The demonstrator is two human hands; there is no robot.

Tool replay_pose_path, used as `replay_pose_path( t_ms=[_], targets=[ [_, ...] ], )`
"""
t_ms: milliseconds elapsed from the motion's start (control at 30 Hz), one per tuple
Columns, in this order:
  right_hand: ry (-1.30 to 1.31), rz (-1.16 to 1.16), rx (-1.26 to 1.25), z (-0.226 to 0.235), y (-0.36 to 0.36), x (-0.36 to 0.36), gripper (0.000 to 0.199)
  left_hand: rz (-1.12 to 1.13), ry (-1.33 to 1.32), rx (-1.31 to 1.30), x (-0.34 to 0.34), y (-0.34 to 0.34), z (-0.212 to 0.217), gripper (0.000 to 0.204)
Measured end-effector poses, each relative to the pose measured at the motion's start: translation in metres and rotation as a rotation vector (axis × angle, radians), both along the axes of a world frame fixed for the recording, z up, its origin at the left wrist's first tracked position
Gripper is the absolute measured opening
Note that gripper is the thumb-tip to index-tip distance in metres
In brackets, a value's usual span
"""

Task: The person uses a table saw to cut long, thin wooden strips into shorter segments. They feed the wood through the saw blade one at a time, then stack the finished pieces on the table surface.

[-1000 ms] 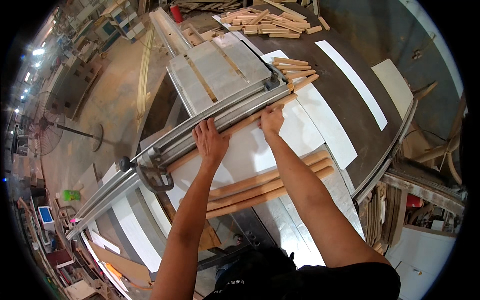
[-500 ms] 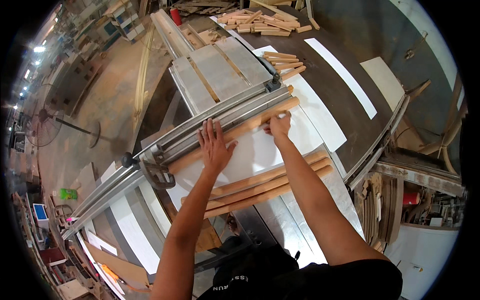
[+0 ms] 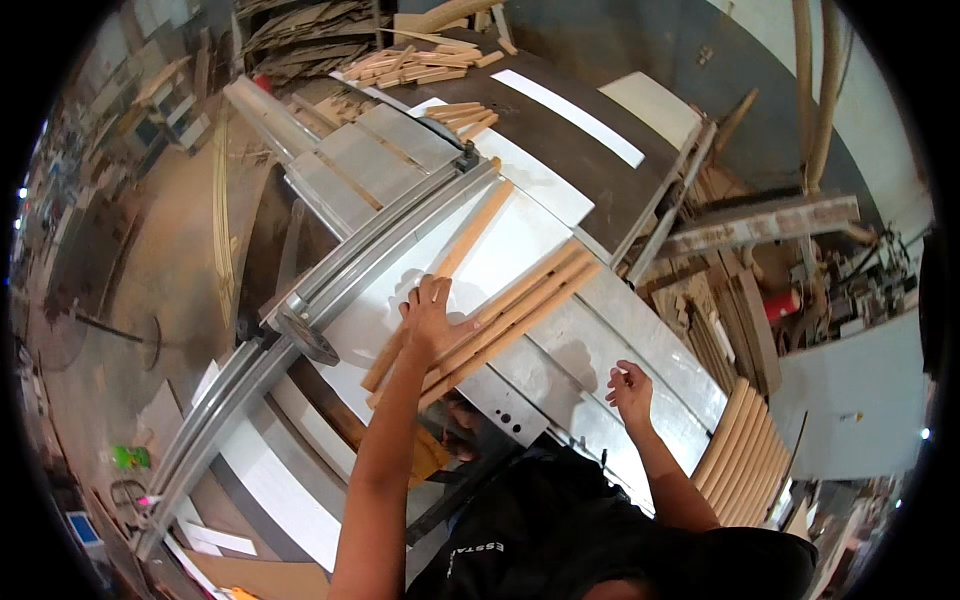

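Observation:
My left hand (image 3: 428,318) rests with bent fingers over a long light-brown wooden strip (image 3: 478,232), which lies slantwise on a white sheet (image 3: 540,228). Its thumb reaches toward a group of three similar wooden strips (image 3: 535,300) lying side by side on the sheet's near edge. Over the bare metal saw table (image 3: 665,350) hovers my right hand (image 3: 630,395), empty, its fingers loosely curled and apart. A long metal fence (image 3: 390,245) runs beyond the single strip, with a visible gap between them.
Several wooden strips (image 3: 735,450) stand in a row at the right. Short wood pieces (image 3: 420,65) are heaped on the dark far table (image 3: 560,115), with a smaller pile (image 3: 462,118) nearer. A metal sliding panel (image 3: 375,150) lies past the fence; a fan (image 3: 60,335) stands left.
The single strip has come away from the fence toward me under my left hand. My right hand has left the strip and swung back to the right. The view has turned rightward.

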State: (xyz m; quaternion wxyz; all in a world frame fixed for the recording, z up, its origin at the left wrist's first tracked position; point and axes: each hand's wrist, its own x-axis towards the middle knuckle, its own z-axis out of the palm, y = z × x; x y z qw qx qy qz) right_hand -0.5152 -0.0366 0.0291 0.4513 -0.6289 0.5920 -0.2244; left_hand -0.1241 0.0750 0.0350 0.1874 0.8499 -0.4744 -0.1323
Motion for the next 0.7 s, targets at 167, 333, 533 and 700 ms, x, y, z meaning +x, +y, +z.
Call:
replay_pose_path(
  t_ms=[167,333,533,700],
  targets=[
    [-0.047,0.126,-0.085,-0.019,0.071,0.007,0.033,-0.143,-0.041,-0.128,-0.057,0.004,-0.022,0.077],
    [0.023,0.347,-0.136,0.001,0.11,0.014,0.034,-0.223,-0.122,-0.143,-0.128,-0.009,-0.044,0.07],
    [0.097,0.325,-0.099,-0.02,0.142,-0.05,0.038,-0.319,-0.025,-0.092,-0.229,-0.031,-0.038,0.072],
    [-0.05,0.044,0.218,-0.056,0.19,-0.11,0.06,-0.388,-0.017,-0.037,-0.318,-0.051,-0.03,0.074]
  ],
)
